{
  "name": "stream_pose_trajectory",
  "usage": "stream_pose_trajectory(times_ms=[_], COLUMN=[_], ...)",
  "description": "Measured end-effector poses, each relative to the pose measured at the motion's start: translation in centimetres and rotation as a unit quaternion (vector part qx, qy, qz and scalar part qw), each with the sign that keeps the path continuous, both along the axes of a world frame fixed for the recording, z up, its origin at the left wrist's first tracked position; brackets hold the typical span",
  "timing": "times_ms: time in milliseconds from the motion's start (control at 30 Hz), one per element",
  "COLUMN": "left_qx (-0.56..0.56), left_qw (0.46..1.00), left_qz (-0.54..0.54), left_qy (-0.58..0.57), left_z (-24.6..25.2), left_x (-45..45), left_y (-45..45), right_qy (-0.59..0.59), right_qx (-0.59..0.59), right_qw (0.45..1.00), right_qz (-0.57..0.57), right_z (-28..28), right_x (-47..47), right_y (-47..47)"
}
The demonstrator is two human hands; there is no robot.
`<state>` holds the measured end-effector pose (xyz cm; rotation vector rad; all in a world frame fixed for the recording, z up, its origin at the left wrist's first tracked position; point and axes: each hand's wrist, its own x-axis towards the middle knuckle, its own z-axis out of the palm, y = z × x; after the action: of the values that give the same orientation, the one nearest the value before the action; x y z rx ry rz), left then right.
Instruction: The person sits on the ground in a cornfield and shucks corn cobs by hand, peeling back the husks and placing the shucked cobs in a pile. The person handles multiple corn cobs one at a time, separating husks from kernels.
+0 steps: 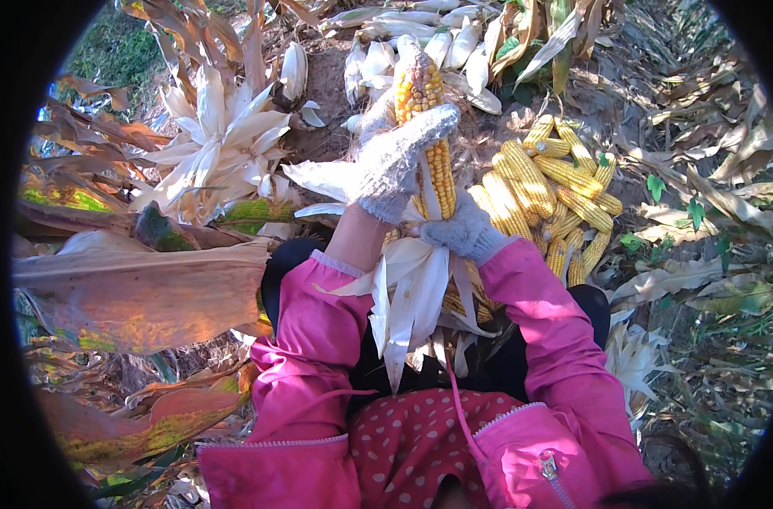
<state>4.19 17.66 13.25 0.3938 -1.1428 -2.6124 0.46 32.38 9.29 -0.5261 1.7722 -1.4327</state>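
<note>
An ear of corn (442, 172) stands tip-up in front of me, its yellow kernels bare and its tip discoloured. My left hand (393, 165), in a worn grey knit glove, wraps around its upper half, with a pale piece of husk (326, 179) sticking out beside the wrist. At the base, my right hand (460, 226), gloved the same way, grips the ear where the husk is peeled back. Loose strips of pale husk (412, 286) hang down from there over my lap.
Bare yellow cobs (545, 191) lie heaped at the right. Ears still in husk (418, 51) lie on the soil ahead. An opened empty husk (211, 143) sits at the left, above broad dry leaves (144, 292). Dry stalks and leaves (698, 254) cover the right side.
</note>
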Motion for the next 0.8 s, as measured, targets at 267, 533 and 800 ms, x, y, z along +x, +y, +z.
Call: stream_pose_trajectory(times_ms=[267, 533, 800], left_qx=[-0.393, -0.593, -0.111], left_qw=[0.918, 0.778, 0.987], left_qz=[0.006, -0.206, 0.109], left_qy=[0.054, 0.004, 0.045], left_z=[-2.4, -2.5, 1.4], left_x=[-0.1, 1.4, -2.6], left_y=[0.6, 2.2, -0.6], right_qy=[0.116, 0.197, 0.093], right_qx=[0.185, 0.083, 0.074], right_qw=[0.976, 0.976, 0.993], right_qz=[0.019, 0.041, 0.002], right_z=[1.2, -3.1, 2.1], right_x=[0.3, 0.3, 0.4], right_y=[1.4, -0.2, 0.7])
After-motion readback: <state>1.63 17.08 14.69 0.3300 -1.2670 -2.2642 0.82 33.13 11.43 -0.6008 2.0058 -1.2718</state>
